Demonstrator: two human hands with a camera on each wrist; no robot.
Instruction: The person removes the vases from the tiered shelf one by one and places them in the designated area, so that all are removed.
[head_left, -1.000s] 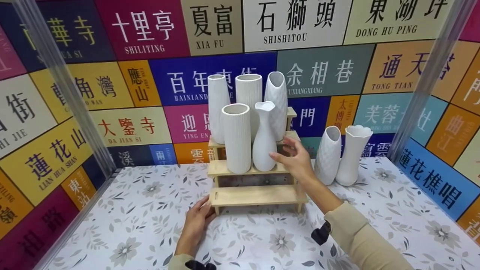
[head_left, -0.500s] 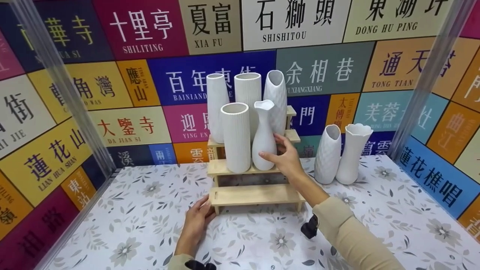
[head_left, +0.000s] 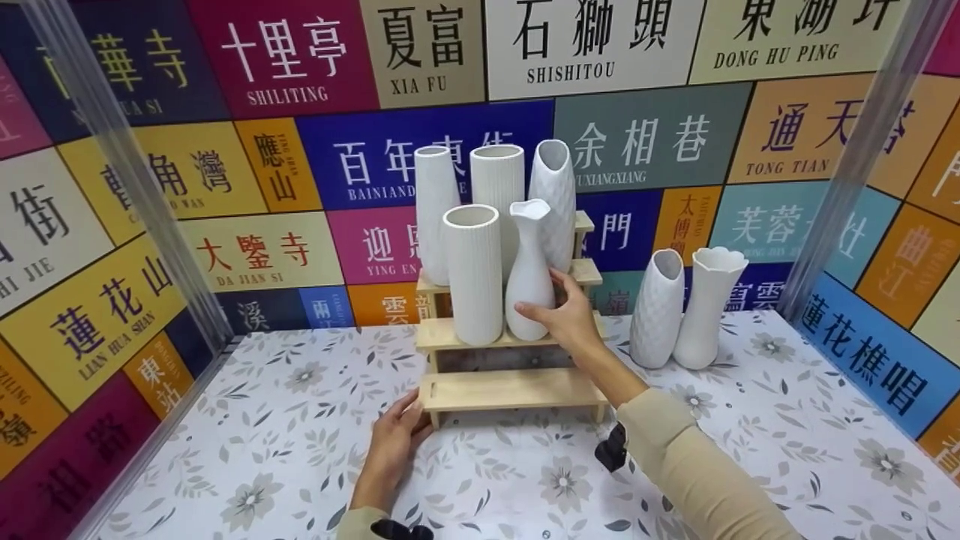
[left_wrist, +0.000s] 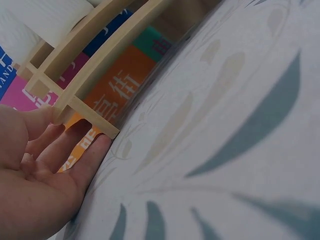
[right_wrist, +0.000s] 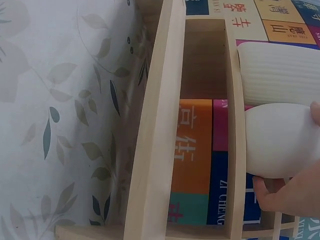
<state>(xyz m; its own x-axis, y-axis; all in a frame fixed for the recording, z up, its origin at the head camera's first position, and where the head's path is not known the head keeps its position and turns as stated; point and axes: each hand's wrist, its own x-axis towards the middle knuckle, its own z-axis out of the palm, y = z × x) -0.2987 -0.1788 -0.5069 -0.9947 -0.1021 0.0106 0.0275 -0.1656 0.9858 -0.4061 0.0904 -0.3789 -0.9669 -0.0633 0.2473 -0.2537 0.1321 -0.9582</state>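
Observation:
A tiered wooden stand point(head_left: 510, 390) holds white vases on its upper steps. On the middle step, a slim-necked vase with a wavy rim point(head_left: 529, 262) stands upright beside a ribbed cylinder vase point(head_left: 474, 285). My right hand point(head_left: 574, 322) holds the slim-necked vase low on its right side, thumb in front and fingers behind. In the right wrist view the vase's rounded body point(right_wrist: 277, 140) sits right at the step's edge. My left hand point(head_left: 394, 442) grips the stand's lower left end; in the left wrist view its thumb and fingers are at the corner and leg.
Behind stand a tapered vase point(head_left: 435, 217), a wide ribbed vase point(head_left: 499, 180) and a slant-mouthed vase point(head_left: 553, 202). On the floral tabletop point(head_left: 300, 450) to the right are a diamond-patterned vase point(head_left: 658, 311) and a scalloped-rim vase point(head_left: 709, 307). A sign-printed wall point(head_left: 420, 172) rises behind.
My right hand has moved left from the slim-necked vase's right edge to a hold around its lower body. My left hand stays at the stand's corner.

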